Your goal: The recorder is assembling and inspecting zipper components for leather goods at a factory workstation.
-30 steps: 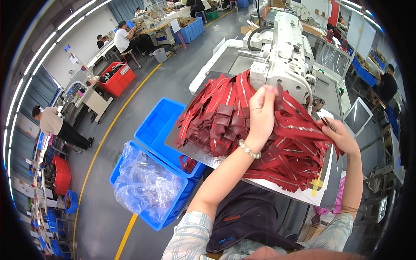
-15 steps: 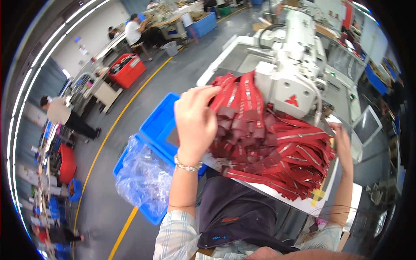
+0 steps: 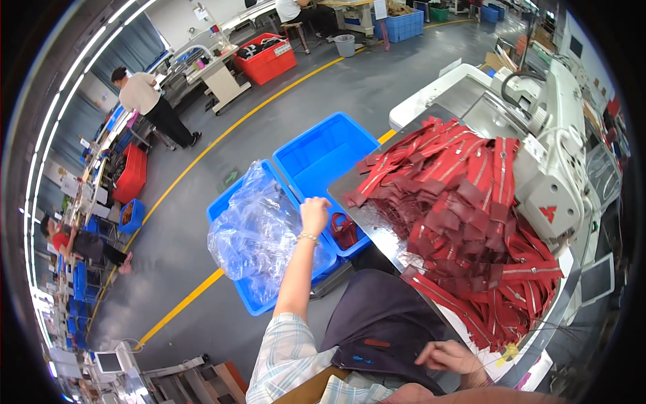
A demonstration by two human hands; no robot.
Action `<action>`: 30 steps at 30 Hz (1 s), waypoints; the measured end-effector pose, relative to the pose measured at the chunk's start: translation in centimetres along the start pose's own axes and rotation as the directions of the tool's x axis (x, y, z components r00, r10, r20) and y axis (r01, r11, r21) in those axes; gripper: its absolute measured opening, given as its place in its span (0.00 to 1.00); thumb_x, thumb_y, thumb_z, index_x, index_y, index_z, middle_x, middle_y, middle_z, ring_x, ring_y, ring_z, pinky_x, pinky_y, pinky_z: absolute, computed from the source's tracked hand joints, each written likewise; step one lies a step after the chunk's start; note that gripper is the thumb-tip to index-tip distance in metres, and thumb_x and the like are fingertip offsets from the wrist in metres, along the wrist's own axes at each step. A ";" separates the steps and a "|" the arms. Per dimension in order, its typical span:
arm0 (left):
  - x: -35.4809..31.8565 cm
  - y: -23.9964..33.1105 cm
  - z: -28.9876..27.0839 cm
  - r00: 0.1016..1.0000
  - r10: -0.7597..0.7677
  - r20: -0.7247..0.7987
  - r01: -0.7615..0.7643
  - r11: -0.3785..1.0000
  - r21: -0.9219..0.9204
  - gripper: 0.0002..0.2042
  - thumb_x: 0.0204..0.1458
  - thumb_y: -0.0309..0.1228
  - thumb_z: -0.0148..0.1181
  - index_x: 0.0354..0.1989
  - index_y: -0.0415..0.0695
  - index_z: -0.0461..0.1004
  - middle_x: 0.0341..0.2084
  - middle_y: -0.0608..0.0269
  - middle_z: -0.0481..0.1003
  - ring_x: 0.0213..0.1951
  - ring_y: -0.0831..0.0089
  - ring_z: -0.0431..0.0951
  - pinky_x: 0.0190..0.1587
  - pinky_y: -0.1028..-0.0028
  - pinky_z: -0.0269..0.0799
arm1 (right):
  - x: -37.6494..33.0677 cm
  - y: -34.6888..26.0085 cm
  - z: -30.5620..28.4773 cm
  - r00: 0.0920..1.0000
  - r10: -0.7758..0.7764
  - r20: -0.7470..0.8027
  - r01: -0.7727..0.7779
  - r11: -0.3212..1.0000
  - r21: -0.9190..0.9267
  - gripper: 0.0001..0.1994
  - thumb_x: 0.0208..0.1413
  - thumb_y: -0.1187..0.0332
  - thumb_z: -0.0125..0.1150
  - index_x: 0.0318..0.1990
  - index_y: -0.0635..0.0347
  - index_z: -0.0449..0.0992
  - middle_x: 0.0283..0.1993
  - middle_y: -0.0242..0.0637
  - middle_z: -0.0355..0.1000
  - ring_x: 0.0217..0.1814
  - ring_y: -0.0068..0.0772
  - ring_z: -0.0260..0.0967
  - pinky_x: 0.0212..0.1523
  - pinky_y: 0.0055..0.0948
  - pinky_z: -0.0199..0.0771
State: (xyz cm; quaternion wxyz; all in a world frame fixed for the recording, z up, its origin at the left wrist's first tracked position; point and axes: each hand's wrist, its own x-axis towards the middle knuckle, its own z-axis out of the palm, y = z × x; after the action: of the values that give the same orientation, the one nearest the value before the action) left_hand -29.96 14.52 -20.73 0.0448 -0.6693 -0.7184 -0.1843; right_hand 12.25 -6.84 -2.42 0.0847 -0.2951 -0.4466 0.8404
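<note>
My left hand (image 3: 314, 214) reaches down and left over the blue bins. Its back faces me and the fingers curl downward, so I cannot see whether it holds anything. Just right of it a red piece (image 3: 344, 231) lies in the near blue bin (image 3: 321, 156). A crumpled clear plastic bag (image 3: 256, 232) fills the other blue bin (image 3: 250, 304) beside the hand. A big heap of red zipper strips (image 3: 471, 215) covers the metal table (image 3: 377, 229). My right hand (image 3: 452, 355) rests flat on dark fabric (image 3: 383, 323) on my lap, by the table's near edge.
A white sewing machine (image 3: 548, 168) stands behind the heap on the right. A yellow floor line (image 3: 195, 158) curves across the grey floor. Other people work at benches far left and at the top, near red crates (image 3: 266, 57) and blue crates (image 3: 404, 23).
My left hand has left the zipper heap and swung down left over the blue bins. My right hand has dropped from the heap's right side to my lap. My view has turned left.
</note>
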 end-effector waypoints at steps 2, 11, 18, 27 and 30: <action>0.4 1.4 3.3 0.978 0.047 0.202 -0.064 0.995 0.078 0.06 0.38 0.27 0.54 0.24 0.53 0.77 0.27 0.63 0.74 0.33 0.63 0.72 0.35 0.64 0.66 | 3.2 0.8 1.0 0.994 -0.008 -0.106 -0.029 0.939 -0.342 0.15 0.59 0.61 0.43 0.39 0.65 0.71 0.19 0.32 0.62 0.23 0.19 0.59 0.26 0.21 0.58; -0.5 2.9 15.9 0.633 -0.260 0.729 0.228 0.963 0.145 0.16 0.55 0.38 0.39 0.45 0.49 0.72 0.48 0.57 0.69 0.52 0.62 0.68 0.50 0.60 0.61 | 13.0 7.8 0.8 0.915 0.046 -0.401 -0.182 0.934 -0.309 0.12 0.58 0.63 0.45 0.37 0.61 0.72 0.18 0.31 0.61 0.22 0.19 0.58 0.25 0.21 0.58; -1.1 5.6 23.8 0.679 -0.456 0.575 0.506 0.859 0.084 0.15 0.57 0.38 0.35 0.46 0.47 0.65 0.39 0.55 0.74 0.41 0.61 0.75 0.50 0.57 0.59 | 14.5 7.8 -0.3 0.831 0.136 -0.540 -0.281 0.940 -0.195 0.14 0.58 0.62 0.45 0.35 0.64 0.72 0.16 0.28 0.57 0.19 0.16 0.53 0.21 0.19 0.53; 1.6 -3.1 23.1 0.705 -0.387 0.594 0.619 0.746 -0.248 0.15 0.45 0.32 0.49 0.39 0.38 0.74 0.40 0.43 0.72 0.44 0.51 0.73 0.47 0.61 0.69 | 16.6 6.7 0.7 0.899 0.030 -0.437 -0.191 0.924 -0.331 0.14 0.61 0.62 0.41 0.35 0.64 0.70 0.17 0.24 0.57 0.18 0.13 0.52 0.19 0.16 0.50; 5.0 -3.1 20.4 0.762 -0.344 0.548 0.643 0.500 -0.580 0.16 0.42 0.35 0.49 0.32 0.33 0.73 0.28 0.38 0.74 0.35 0.49 0.76 0.37 0.59 0.69 | 17.4 7.2 -0.4 0.889 0.075 -0.452 -0.236 0.921 -0.311 0.13 0.59 0.63 0.44 0.34 0.63 0.71 0.17 0.28 0.58 0.20 0.17 0.55 0.23 0.20 0.55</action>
State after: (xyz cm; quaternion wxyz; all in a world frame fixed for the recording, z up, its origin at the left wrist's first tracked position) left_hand -29.77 25.72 -38.73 -0.4197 -0.4092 -0.7365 -0.3376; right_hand -0.76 -3.73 -15.67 0.0577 -0.5196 -0.5361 0.6628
